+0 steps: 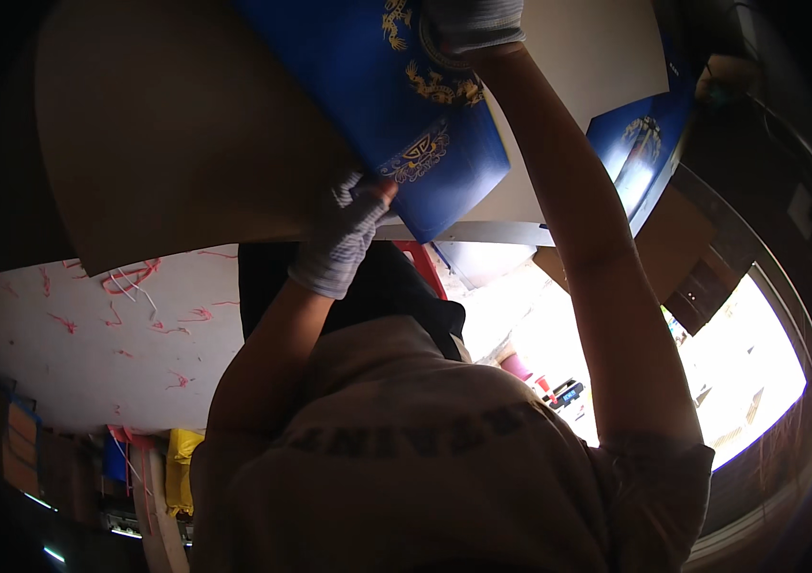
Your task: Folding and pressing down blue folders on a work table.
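Observation:
A blue printed sheet [458, 177] with gold ornaments lies at a slant over large greyish-brown boards [186, 124]. At its lower left edge is my left hand [339, 239], in a striped grey work glove with a bare thumb tip. The thumb lies over the sheet's edge and the fingers are bent beside it, slightly blurred. My right hand [477, 24], also gloved, reaches far forward onto the same sheet, over the round gold dragon pattern. The picture's top edge cuts off its fingers.
Another blue sheet [640, 148] with a gold emblem lies to the right, catching glare. Brown cardboard [678, 229] stands beyond my right arm. Red string scraps [134, 277] litter the pale floor at left. A yellow bag [181, 468] and a red frame edge [425, 267] show lower down.

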The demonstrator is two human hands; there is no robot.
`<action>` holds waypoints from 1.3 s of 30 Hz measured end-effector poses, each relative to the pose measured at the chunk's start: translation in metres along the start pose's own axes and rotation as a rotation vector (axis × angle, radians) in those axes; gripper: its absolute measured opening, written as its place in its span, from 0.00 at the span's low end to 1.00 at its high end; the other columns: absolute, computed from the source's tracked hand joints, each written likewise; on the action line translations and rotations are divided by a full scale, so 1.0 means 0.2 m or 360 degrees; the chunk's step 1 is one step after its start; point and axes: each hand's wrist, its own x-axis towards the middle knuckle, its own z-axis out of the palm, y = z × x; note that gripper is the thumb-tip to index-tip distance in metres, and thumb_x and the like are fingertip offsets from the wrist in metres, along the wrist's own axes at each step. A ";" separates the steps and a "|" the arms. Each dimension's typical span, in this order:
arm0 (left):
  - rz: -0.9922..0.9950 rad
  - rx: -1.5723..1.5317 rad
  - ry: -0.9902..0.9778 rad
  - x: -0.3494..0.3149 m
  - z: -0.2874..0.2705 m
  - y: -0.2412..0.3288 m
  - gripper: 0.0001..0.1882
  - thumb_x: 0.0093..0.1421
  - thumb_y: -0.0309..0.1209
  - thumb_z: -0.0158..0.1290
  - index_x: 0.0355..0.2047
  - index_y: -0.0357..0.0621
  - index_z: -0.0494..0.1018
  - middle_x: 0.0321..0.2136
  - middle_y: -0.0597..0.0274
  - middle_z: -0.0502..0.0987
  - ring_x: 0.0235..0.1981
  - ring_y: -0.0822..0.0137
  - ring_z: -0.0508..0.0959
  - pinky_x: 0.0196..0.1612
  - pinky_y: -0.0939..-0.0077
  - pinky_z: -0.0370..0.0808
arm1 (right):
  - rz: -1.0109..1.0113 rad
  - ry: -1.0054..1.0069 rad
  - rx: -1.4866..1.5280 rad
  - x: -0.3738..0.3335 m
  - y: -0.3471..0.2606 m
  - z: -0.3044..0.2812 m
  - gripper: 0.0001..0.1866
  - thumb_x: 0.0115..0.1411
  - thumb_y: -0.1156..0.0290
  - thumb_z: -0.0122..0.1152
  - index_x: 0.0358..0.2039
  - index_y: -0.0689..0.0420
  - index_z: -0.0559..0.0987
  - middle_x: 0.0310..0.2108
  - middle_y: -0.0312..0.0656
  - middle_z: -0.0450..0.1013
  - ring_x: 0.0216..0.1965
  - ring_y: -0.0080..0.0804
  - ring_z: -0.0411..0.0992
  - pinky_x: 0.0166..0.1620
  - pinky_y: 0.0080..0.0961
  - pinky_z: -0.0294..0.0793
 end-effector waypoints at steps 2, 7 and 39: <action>0.0317 0.0644 0.0102 0.04 -0.12 -0.05 0.20 0.55 0.36 0.58 0.43 0.36 0.70 0.41 0.57 0.72 0.42 0.65 0.75 0.47 0.69 0.77 | 0.0126 -0.0138 -0.0006 0.01 -0.02 0.00 0.14 0.57 0.70 0.55 0.44 0.56 0.77 0.22 0.50 0.74 0.24 0.43 0.76 0.27 0.32 0.73; -0.0009 0.0528 0.0274 0.00 -0.02 0.07 0.21 0.55 0.38 0.58 0.43 0.36 0.71 0.39 0.58 0.73 0.40 0.67 0.74 0.46 0.71 0.75 | 0.0115 -0.0029 0.0002 -0.01 0.00 0.03 0.13 0.58 0.68 0.53 0.43 0.55 0.77 0.22 0.51 0.73 0.23 0.44 0.75 0.27 0.33 0.72; 0.1546 0.3205 0.0841 0.34 0.24 0.39 0.31 0.63 0.48 0.38 0.59 0.38 0.58 0.63 0.40 0.50 0.65 0.43 0.47 0.63 0.47 0.44 | -0.0053 0.0086 -0.0693 -0.05 0.10 0.09 0.15 0.59 0.64 0.54 0.45 0.56 0.73 0.24 0.45 0.76 0.23 0.42 0.75 0.26 0.30 0.75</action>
